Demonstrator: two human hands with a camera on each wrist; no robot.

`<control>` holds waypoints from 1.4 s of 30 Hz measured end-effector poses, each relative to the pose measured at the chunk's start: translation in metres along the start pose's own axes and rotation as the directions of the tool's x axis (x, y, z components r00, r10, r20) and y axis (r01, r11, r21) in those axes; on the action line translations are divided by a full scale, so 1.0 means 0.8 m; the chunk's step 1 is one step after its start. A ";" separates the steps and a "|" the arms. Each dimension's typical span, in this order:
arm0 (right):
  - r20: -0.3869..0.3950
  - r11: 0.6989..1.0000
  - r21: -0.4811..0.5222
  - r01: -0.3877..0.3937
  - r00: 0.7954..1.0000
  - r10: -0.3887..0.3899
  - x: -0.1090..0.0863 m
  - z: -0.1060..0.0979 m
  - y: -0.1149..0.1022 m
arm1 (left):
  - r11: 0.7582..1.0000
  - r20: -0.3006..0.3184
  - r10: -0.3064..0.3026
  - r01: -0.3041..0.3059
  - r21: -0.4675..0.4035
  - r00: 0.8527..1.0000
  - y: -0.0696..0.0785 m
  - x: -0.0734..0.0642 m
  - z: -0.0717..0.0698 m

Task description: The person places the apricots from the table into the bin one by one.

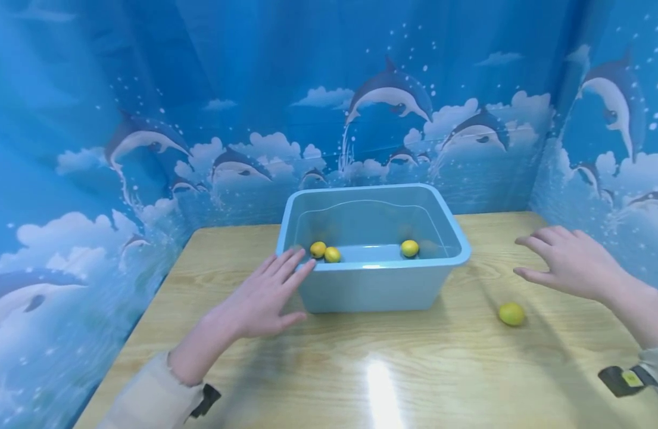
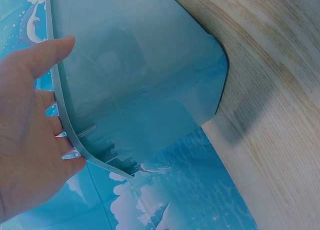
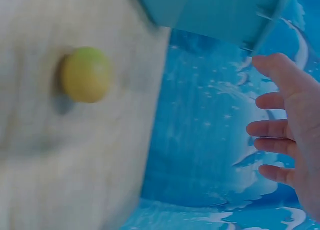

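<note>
A light blue plastic bin stands on the wooden table, with several yellow lemons inside: two lemons near its left end and a lemon toward the right. My left hand is at the bin's front left corner, fingers extended over the rim, thumb apart. Above the table, right of the bin, my right hand hangs in the air with spread fingers and nothing in it. Below and left of that hand, one more lemon lies on the table, also seen as a yellow-green lemon in the right wrist view.
The wooden table runs back to a blue curtain printed with dolphins and clouds, which also closes off the left and right sides. The bin stands near the table's back edge. A dark band is on the right wrist.
</note>
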State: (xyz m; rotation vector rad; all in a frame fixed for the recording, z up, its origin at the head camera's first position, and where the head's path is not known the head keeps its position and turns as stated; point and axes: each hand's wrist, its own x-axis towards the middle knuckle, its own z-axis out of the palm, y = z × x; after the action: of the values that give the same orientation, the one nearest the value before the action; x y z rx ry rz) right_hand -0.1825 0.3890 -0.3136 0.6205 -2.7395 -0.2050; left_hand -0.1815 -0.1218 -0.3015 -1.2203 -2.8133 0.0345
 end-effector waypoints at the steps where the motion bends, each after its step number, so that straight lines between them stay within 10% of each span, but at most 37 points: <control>1: -0.011 1.000 -0.007 0.014 1.000 -0.014 -0.004 0.004 -0.001 | 1.000 -0.001 -0.001 0.001 0.001 1.000 0.000 0.000 0.000; 18: -0.070 0.994 0.014 0.108 0.992 -0.107 -0.050 0.071 -0.007 | 1.000 -0.002 -0.015 0.015 0.020 1.000 -0.002 -0.001 0.003; 42: -0.115 0.973 0.035 0.228 0.968 -0.223 -0.051 0.121 -0.014 | 1.000 -0.003 -0.009 0.009 0.013 1.000 0.000 0.000 0.003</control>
State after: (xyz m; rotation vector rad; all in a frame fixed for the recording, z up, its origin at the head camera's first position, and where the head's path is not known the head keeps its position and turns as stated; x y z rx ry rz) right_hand -0.1763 0.4034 -0.4178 0.9298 -2.5712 -0.1524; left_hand -0.1818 -0.1219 -0.3043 -1.2034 -2.8117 0.0506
